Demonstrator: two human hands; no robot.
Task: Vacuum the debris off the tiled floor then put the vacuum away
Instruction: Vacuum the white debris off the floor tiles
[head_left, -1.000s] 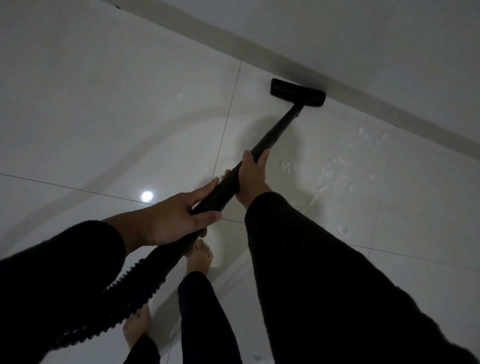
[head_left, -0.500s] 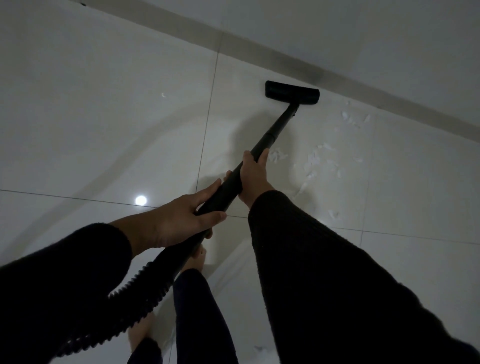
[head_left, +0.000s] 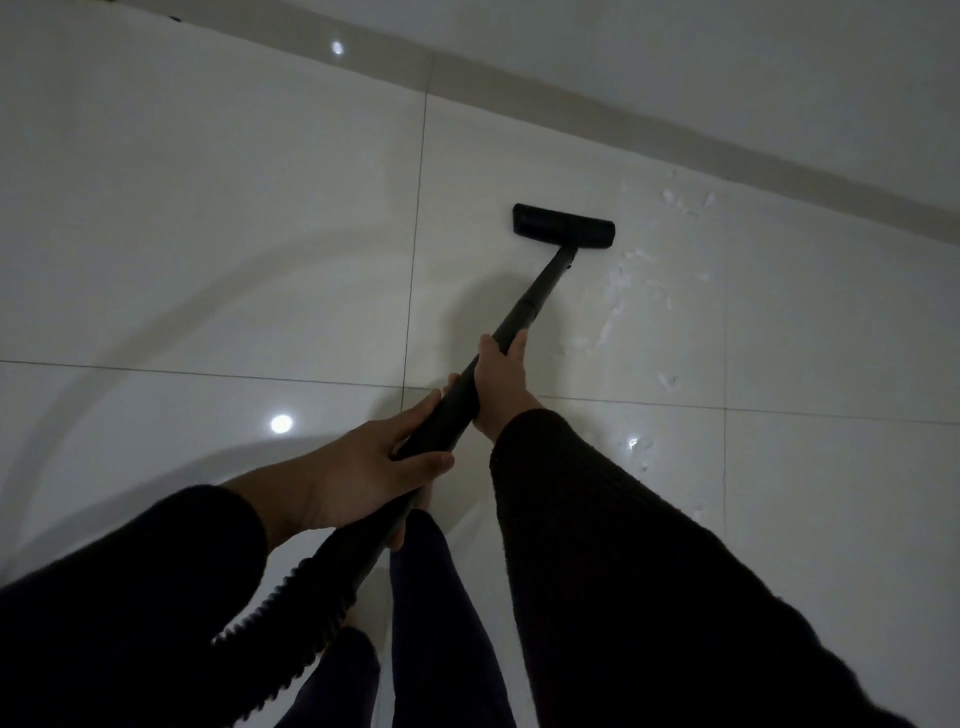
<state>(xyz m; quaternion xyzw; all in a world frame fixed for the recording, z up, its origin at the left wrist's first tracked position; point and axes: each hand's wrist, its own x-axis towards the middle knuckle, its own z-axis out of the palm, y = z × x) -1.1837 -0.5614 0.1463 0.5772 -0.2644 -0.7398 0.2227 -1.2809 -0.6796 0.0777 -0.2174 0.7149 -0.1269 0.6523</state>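
A black vacuum wand (head_left: 535, 293) runs from my hands down to a flat black floor head (head_left: 563, 226) resting on the pale tiled floor (head_left: 208, 234). My right hand (head_left: 501, 382) grips the wand higher along the tube. My left hand (head_left: 363, 475) holds it lower, where the ribbed black hose (head_left: 291, 618) begins. White scraps of debris (head_left: 621, 283) lie scattered just right of the floor head, with more bits (head_left: 667, 382) nearer me. The vacuum body is out of view.
A grey skirting strip (head_left: 675, 132) and white wall run diagonally behind the floor head. My dark-clad legs (head_left: 441, 613) and a bare foot stand below the hose. Ceiling-light reflections (head_left: 281, 423) shine on the glossy tiles.
The floor head has drawn back from the skirting toward me, onto open tile. The view has shifted, so the debris sits further right. Both hands keep their grip.
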